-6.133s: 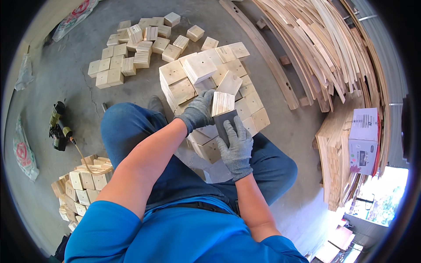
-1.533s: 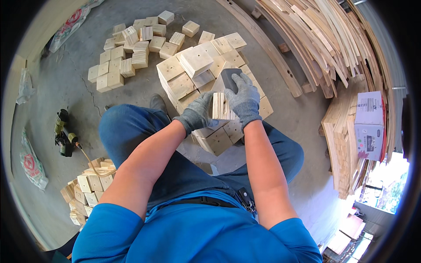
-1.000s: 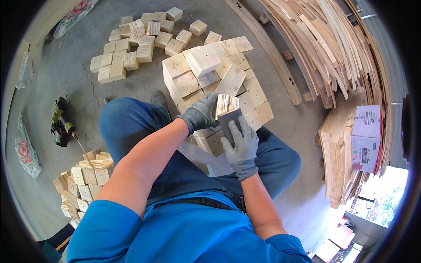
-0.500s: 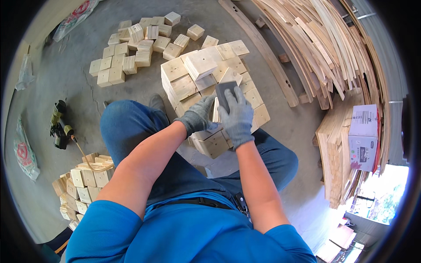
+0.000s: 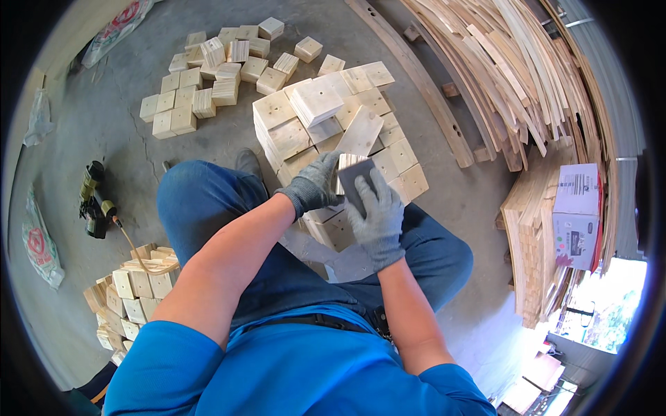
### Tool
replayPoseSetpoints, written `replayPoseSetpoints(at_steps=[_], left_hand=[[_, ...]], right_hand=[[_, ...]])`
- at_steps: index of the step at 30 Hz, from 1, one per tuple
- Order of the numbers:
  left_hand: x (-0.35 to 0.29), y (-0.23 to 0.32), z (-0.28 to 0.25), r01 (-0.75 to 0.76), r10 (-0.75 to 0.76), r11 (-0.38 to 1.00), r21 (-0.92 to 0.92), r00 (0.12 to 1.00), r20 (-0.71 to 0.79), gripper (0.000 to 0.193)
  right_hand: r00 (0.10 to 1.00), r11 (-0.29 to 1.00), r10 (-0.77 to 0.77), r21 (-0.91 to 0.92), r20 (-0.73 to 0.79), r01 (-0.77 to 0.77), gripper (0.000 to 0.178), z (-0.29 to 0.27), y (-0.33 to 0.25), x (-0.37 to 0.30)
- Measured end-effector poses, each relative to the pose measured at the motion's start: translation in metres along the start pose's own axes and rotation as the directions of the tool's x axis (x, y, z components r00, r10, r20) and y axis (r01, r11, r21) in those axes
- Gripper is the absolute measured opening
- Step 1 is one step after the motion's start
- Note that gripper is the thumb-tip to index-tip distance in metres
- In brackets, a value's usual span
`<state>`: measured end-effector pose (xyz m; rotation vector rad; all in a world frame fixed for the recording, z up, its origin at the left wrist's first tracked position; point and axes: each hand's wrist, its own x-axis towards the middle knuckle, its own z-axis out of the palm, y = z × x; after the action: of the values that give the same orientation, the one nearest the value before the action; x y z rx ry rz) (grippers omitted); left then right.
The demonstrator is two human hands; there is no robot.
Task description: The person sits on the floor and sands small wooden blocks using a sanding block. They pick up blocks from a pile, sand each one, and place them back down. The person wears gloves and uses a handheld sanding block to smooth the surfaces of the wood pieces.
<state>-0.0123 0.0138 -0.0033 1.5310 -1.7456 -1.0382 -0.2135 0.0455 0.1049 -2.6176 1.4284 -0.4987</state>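
My left hand (image 5: 316,184), in a grey knit glove, is closed round the left side of a layered wooden block (image 5: 349,161). My right hand (image 5: 379,211), gloved likewise, grips a flat dark grey sanding block (image 5: 356,179). The sanding block lies against the wooden block's right side and covers part of it. Beneath both hands stands a stack of pale wooden blocks (image 5: 286,140). On top of it sit a thicker layered block (image 5: 317,102) and a flat wooden piece (image 5: 362,130) laid at a slant.
Loose wooden blocks (image 5: 184,97) lie on the floor at the far left. A nail gun (image 5: 92,201) with a hose rests at the left, near another block pile (image 5: 135,291). Long wooden strips (image 5: 513,76) and a cardboard box (image 5: 577,215) on stacked boards line the right side.
My right hand has drawn the sanding block slightly toward me and to the right. More of the held block's layered face shows. My left hand stays about where it was.
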Motion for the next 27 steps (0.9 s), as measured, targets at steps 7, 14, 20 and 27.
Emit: replayPoseSetpoints(at_steps=[7,14,20,27], left_hand=[[0.002,0.001,-0.002,0.000,0.000,0.998,-0.061,1.000,0.000,0.099],[-0.002,0.000,-0.003,-0.009,0.009,1.000,-0.024,1.000,0.005,0.102],[0.000,0.004,-0.003,-0.014,0.014,1.000,0.009,1.000,0.011,0.102],[0.004,-0.010,0.004,-0.022,0.022,1.000,0.013,1.000,-0.012,0.105]], right_hand=[[0.975,0.974,0.220,0.051,-0.013,-0.219,0.060,0.025,0.047,0.086],[0.986,0.986,0.166,-0.015,-0.023,-0.167,0.066,0.015,0.026,0.036],[0.994,0.995,0.098,-0.018,0.050,-0.097,0.069,-0.012,0.000,-0.042],[1.000,0.999,0.019,0.029,-0.023,-0.019,0.065,-0.002,0.022,-0.021]])
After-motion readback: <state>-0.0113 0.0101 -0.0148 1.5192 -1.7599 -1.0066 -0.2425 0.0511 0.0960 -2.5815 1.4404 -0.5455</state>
